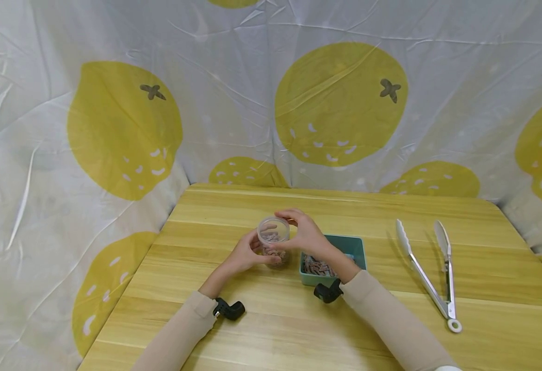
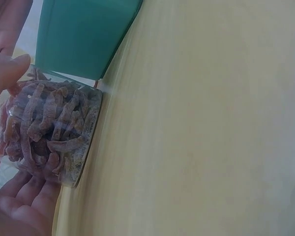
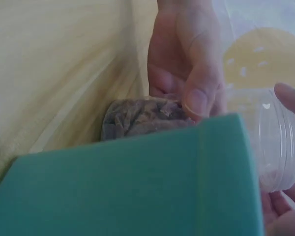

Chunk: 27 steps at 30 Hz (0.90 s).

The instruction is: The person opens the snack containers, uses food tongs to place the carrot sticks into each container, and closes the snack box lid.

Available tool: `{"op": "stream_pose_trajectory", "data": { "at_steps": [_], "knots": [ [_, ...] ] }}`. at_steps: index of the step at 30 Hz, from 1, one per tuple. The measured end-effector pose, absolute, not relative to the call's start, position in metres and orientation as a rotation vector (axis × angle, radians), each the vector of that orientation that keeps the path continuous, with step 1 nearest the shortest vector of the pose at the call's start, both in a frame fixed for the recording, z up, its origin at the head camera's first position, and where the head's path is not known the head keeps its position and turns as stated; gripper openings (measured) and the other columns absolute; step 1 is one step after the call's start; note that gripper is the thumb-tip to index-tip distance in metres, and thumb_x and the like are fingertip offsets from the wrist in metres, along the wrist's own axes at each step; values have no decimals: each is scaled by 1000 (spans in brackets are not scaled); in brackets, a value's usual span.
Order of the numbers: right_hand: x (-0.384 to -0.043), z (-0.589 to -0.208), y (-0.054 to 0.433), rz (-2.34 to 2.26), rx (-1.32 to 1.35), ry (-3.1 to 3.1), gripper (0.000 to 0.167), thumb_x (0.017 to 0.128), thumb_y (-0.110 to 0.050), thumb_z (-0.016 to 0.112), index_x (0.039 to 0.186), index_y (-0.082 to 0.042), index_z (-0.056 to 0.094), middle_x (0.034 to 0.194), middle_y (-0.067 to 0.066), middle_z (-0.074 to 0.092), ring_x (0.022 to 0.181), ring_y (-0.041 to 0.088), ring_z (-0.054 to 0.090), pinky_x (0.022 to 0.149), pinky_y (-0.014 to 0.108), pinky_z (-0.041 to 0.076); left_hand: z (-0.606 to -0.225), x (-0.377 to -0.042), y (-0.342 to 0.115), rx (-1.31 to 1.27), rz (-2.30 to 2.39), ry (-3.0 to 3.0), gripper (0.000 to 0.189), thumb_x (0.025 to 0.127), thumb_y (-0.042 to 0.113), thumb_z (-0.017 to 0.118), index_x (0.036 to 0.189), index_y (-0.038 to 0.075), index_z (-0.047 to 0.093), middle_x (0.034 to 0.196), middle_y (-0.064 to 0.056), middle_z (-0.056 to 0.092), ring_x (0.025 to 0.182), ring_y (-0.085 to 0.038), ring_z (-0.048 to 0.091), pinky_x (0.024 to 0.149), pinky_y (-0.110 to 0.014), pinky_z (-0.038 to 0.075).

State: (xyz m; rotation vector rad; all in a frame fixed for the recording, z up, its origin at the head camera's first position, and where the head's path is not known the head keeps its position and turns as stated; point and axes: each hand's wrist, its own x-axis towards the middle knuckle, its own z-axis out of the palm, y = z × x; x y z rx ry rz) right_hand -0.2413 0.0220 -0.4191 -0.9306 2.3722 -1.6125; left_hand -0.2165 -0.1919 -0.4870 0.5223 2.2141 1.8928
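Observation:
A clear plastic jar (image 1: 275, 252) stands upright on the table with brownish, powdery strips (image 2: 49, 118) in its lower part. My left hand (image 1: 246, 253) grips its side, thumb on the near side and fingers round behind. Up at the jar's threaded rim (image 3: 285, 142), my right hand (image 1: 309, 238) holds it between thumb and fingers. Close to the right sits a teal rectangular box (image 1: 314, 280) with more of the strips (image 1: 318, 267) inside, partly covered by my right wrist. In the right wrist view the box wall hides part of the jar.
Metal tongs (image 1: 451, 288) lie spread apart on the right side of the wooden table (image 1: 271, 340). A pale curtain with yellow lemons (image 1: 342, 103) hangs behind the table and along its left side. Black wrist cameras (image 1: 328, 291) sit on both wrists.

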Motion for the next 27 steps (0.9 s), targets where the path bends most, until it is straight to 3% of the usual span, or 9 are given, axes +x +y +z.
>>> {"op": "stream_pose_trajectory", "data": {
  "at_steps": [7, 13, 18, 24, 27],
  "knots": [
    [-232, -421, 15, -1608, -836, 2549, 76, 69, -23, 94, 130, 1, 57, 124, 13, 57, 115, 33, 56, 99, 54, 47, -488, -218, -193, 565, 1890, 2207, 80, 82, -7, 78, 151, 4, 39, 141, -20, 54, 129, -32, 52, 106, -38, 44],
    [-235, -420, 19, -1628, -818, 2463, 84, 68, -20, 95, 139, -2, 52, 135, 12, 53, 124, 33, 52, 104, 51, 44, -488, -217, -193, 569, 1880, 2219, 81, 81, -2, 82, 150, 6, 41, 140, -17, 55, 129, -30, 53, 106, -38, 44],
    [-242, -421, 25, -1649, -916, 2336, 82, 71, -13, 92, 141, -3, 52, 139, 11, 51, 130, 31, 48, 109, 45, 40, -487, -217, -193, 555, 1878, 2215, 82, 80, -2, 82, 150, 5, 40, 141, -18, 53, 130, -31, 52, 107, -40, 43],
    [-242, -422, 24, -1625, -970, 2373, 75, 72, -12, 92, 137, 1, 56, 130, 10, 57, 123, 29, 53, 108, 40, 42, -487, -217, -192, 546, 1875, 2213, 82, 82, -5, 79, 152, 6, 39, 144, -21, 50, 132, -34, 49, 109, -44, 41],
    [-238, -421, 21, -1622, -944, 2461, 73, 70, -14, 93, 133, 2, 59, 125, 11, 59, 119, 32, 56, 103, 44, 46, -488, -218, -192, 549, 1879, 2209, 82, 82, -8, 78, 152, 3, 37, 143, -23, 50, 132, -36, 49, 109, -47, 40]
  ]
}}
